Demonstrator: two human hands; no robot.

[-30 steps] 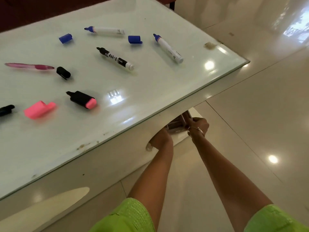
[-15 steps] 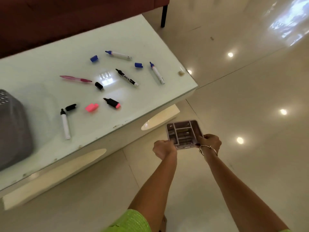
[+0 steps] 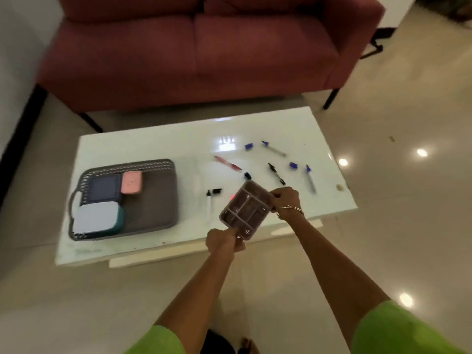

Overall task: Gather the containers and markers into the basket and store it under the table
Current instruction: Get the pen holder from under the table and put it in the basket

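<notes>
Both hands hold a mauve divided tray (image 3: 244,210) above the table's front edge. My left hand (image 3: 224,241) grips its near end and my right hand (image 3: 286,200) grips its far right corner. On the left of the white glass table (image 3: 158,146) sits a grey basket (image 3: 153,208) holding a navy container (image 3: 103,187), a pink container (image 3: 131,182) and a white-lidded teal container (image 3: 98,217). Loose markers lie on the right half: a blue-tipped marker (image 3: 273,148), another blue marker (image 3: 310,178), a black marker (image 3: 276,173), a red pen (image 3: 227,163) and a white marker (image 3: 209,204), with loose caps among them.
A dark red sofa (image 3: 199,52) stands behind the table. Glossy tiled floor (image 3: 408,200) surrounds it. Blue caps (image 3: 249,146) and a black cap (image 3: 247,176) lie among the markers. A small beige scrap (image 3: 339,187) sits near the table's right edge.
The view rose from under the table to above it. Both hands brought the mauve tray out from beneath the table and lifted it over the front edge.
</notes>
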